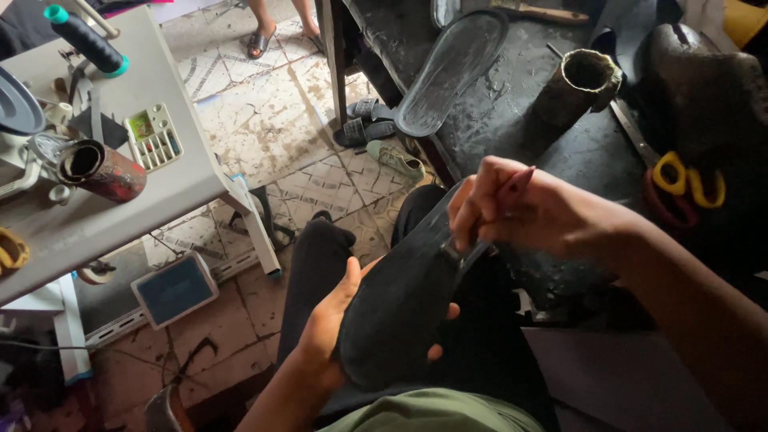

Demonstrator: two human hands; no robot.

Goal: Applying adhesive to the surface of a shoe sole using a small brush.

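The left hand point(332, 324) is cupping a dark, matte shoe sole point(400, 300) over the lap, while the right hand point(520, 212) is pinching a brush point(488, 232) against it; bristles are hidden.

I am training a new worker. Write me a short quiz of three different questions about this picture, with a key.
1. True or false: the left hand supports the dark flat shoe sole from below.
2. What does the right hand pinch? A) a thin red-handled tool B) the yellow-handled scissors
3. Fill in: the rusty cylindrical can lies on the grey ____.

Key: 1 true; 2 A; 3 table.
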